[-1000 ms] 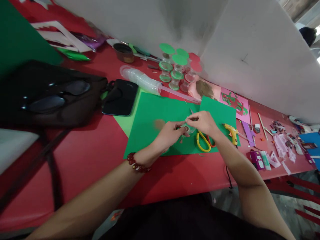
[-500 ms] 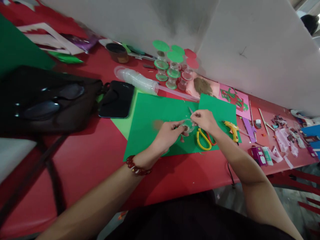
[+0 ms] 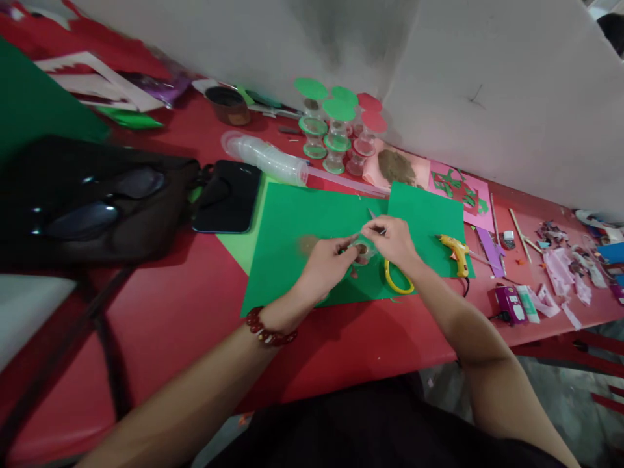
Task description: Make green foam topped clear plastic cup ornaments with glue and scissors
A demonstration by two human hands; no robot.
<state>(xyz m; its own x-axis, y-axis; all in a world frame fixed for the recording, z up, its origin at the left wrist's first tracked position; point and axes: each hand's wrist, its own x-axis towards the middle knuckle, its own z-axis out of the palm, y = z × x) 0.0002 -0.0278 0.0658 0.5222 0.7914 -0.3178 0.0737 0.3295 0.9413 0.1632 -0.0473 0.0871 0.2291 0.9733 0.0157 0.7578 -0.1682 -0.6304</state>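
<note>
1. The clear plastic cup [image 3: 366, 257], with something brown showing inside, is over the green paper sheet [image 3: 292, 218].
2. Its round mouth faces up toward the head camera; fingers cover too much of the wall to tell the long axis exactly.
3. The left hand [image 3: 327, 263] pinches the cup's left side between thumb and fingers, its forearm slanting in from lower left.
4. The right hand [image 3: 391, 240] bends in from the right, fingertips gathered at the rim; I cannot tell what they pinch, if anything.
5. Yellow-handled scissors [image 3: 391, 283] lie partly beneath it, blade tip pointing away from the person.
</note>
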